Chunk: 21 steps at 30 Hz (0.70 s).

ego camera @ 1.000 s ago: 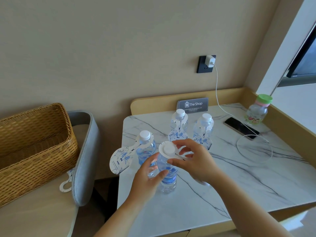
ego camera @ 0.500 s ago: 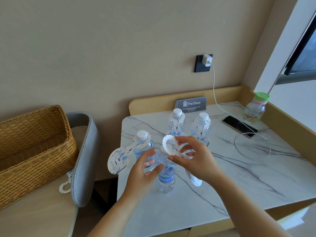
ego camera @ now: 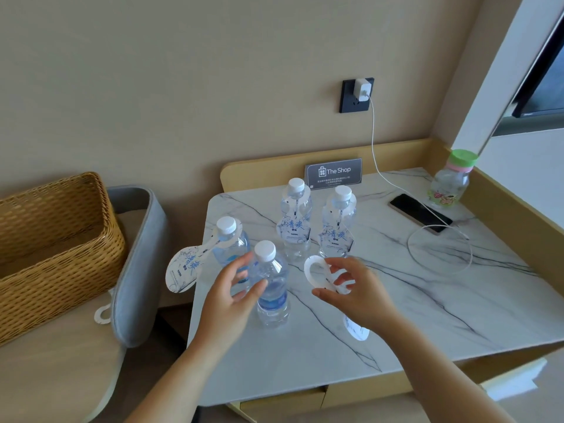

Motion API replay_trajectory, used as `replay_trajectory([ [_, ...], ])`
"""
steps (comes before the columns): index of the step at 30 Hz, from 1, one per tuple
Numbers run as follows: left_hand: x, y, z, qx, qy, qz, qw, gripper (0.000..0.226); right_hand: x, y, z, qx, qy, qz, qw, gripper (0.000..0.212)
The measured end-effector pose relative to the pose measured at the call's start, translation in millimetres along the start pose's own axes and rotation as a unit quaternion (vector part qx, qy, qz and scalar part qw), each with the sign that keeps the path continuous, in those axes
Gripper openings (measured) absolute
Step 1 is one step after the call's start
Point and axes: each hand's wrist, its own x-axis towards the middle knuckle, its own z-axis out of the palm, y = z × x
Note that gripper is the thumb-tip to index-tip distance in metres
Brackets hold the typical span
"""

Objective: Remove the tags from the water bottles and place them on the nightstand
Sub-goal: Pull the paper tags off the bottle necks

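Three bottles wear tags: the left bottle [ego camera: 232,251] and the back pair [ego camera: 294,221]. The fourth, the front bottle [ego camera: 271,291], low in the centre of the frame, is bare at the neck. My left hand [ego camera: 227,296] curls loosely round it with the thumb on its near face, a light hold and no clamp. My right hand [ego camera: 357,293] pinches the freed tag [ego camera: 316,274] by its ring between thumb and fingers [ego camera: 335,264]. The tag is just right of that bottle and above the counter [ego camera: 427,300], and its printed end hangs out below my palm.

I think the drop is the first risk. The tag is thin card held at one edge, so if I let go from up here it could flutter and slide off the near edge. Laying it flat would be safer.

The bottles stand close together. If my left hand swings carelessly toward the left bottle it could knock the front one into its neighbours.

The left bottle's tag [ego camera: 183,270] juts past the counter's left edge, over the chair [ego camera: 137,264]. Fumbled, it would fall down there, where a white loop [ego camera: 102,314] lies. A sideways tug on any ring with the bottle unsteadied could tear the card or tip the bottle.
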Motion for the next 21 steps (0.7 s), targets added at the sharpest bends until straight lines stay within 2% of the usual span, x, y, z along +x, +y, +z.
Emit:
replay_trajectory([
  [11,-13,1,19,0.024,0.065,0.007,0.998,0.043,18,50,21,-0.059,-0.063,0.055,0.995,0.059],
  [16,-24,-7,21,0.025,0.081,-0.020,0.996,0.059,23,66,31,-0.077,-0.091,0.075,0.990,0.069],
  [18,-28,-10,19,0.023,0.079,-0.032,0.996,0.055,25,63,32,-0.061,-0.092,0.066,0.992,0.067],
  [21,-31,-8,16,0.028,0.088,-0.040,0.995,0.044,29,40,27,0.008,-0.081,0.020,0.997,0.053],
])
